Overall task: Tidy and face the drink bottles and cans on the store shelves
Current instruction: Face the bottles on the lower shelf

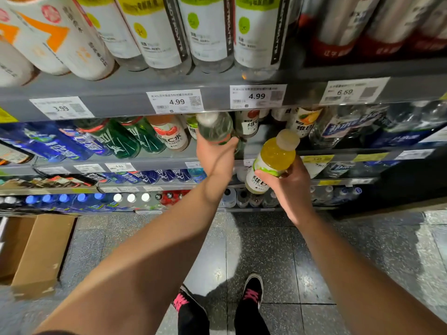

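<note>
Gripping pale bottle (214, 126) in left hand (215, 153), yellow bottle (274, 158) in right hand (287, 182)

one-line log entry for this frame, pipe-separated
left hand: holds pale green bottle at second shelf | right hand: holds yellow drink bottle off shelf, tilted | state: facing in progress

Two hands (215, 153) (287, 182) — two held bottles (214, 128) (274, 155) — one cardboard box (41, 247)

Dark open gap (268, 136) on the shelf between packed vitamin bottles (249, 123), price rail (217, 102) overhead.
</note>
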A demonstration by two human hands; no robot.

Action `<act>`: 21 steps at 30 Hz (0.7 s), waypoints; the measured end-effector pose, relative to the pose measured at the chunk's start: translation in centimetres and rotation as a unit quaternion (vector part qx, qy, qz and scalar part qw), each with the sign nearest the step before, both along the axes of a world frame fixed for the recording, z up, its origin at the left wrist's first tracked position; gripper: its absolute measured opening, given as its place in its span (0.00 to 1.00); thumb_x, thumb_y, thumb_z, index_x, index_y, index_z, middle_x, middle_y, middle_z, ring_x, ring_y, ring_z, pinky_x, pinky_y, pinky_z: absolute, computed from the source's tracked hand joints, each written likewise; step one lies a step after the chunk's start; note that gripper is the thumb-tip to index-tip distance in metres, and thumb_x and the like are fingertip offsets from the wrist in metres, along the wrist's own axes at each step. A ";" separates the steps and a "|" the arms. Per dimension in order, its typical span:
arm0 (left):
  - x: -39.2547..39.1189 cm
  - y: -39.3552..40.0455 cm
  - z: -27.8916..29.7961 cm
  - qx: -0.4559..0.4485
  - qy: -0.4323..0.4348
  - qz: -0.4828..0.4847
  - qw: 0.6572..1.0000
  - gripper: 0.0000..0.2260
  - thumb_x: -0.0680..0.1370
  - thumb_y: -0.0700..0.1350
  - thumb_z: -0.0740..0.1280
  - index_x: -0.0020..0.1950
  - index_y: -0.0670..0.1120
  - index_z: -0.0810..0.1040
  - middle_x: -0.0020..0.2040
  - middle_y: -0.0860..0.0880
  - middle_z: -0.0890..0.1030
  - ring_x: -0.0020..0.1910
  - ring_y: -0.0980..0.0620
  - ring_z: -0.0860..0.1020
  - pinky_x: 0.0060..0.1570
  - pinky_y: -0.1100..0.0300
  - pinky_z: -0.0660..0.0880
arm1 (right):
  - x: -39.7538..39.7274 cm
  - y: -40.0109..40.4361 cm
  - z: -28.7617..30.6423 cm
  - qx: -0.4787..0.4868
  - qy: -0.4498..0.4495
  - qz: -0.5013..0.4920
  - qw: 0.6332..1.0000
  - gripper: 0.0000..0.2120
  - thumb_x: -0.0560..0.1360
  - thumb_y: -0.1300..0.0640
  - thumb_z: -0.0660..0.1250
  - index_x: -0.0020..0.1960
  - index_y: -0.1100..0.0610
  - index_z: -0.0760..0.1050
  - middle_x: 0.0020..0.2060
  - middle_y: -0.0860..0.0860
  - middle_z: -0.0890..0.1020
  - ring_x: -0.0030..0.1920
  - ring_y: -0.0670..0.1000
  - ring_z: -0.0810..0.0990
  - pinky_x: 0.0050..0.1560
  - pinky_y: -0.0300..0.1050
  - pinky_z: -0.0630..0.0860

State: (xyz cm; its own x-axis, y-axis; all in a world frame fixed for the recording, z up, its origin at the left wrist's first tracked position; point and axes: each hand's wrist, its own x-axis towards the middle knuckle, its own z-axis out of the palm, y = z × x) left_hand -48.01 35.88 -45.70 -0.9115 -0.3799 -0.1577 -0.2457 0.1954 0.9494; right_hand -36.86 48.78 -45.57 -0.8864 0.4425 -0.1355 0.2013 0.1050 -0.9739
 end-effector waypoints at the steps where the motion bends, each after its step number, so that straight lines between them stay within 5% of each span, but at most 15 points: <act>1: 0.7 -0.6 -0.1 0.020 -0.003 0.012 1.000 0.29 0.63 0.40 0.80 0.62 0.46 0.76 0.53 0.52 0.83 0.53 0.54 0.81 0.57 0.63 0.76 | -0.2 -0.3 0.3 0.010 0.009 -0.006 1.000 0.22 0.65 0.56 0.82 0.55 0.48 0.77 0.47 0.43 0.85 0.50 0.45 0.83 0.56 0.48 0.80; 6: 3.0 -4.3 0.1 0.102 0.058 0.019 0.993 0.27 0.66 0.35 0.79 0.63 0.38 0.78 0.57 0.44 0.84 0.58 0.53 0.82 0.62 0.55 0.78 | -2.2 -2.1 1.1 0.102 0.039 0.008 0.994 0.33 0.65 0.47 0.81 0.64 0.55 0.73 0.52 0.46 0.84 0.52 0.41 0.81 0.54 0.37 0.77; 9: 3.9 -7.3 0.3 0.129 0.049 -0.014 0.990 0.25 0.68 0.31 0.78 0.64 0.37 0.76 0.58 0.44 0.83 0.55 0.59 0.82 0.55 0.68 0.76 | -3.9 -3.8 1.2 0.125 0.051 0.013 0.991 0.38 0.64 0.48 0.81 0.68 0.58 0.70 0.56 0.45 0.80 0.53 0.39 0.78 0.55 0.29 0.73; 15: 4.1 -12.6 0.8 0.105 0.054 -0.025 0.993 0.24 0.70 0.32 0.77 0.65 0.36 0.75 0.58 0.44 0.83 0.57 0.58 0.82 0.56 0.70 0.75 | -6.9 -6.9 1.3 0.123 0.036 0.030 0.991 0.35 0.65 0.51 0.82 0.67 0.55 0.71 0.56 0.47 0.80 0.57 0.46 0.77 0.59 0.38 0.73; 21: 3.5 -16.5 0.5 0.059 0.061 -0.045 0.995 0.23 0.69 0.35 0.78 0.63 0.38 0.77 0.56 0.47 0.84 0.57 0.58 0.82 0.56 0.71 0.74 | -9.5 -7.9 1.3 0.143 0.019 0.043 0.989 0.32 0.66 0.55 0.81 0.66 0.58 0.71 0.53 0.46 0.78 0.54 0.45 0.77 0.46 0.18 0.66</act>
State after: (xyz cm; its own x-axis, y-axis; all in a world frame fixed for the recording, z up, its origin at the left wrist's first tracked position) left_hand -44.56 19.38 -45.16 -0.9560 -0.2811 -0.0835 -0.1146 0.0961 0.9888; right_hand -46.35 40.93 -44.24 -0.9247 0.3803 0.0178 0.1438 0.3923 -0.9085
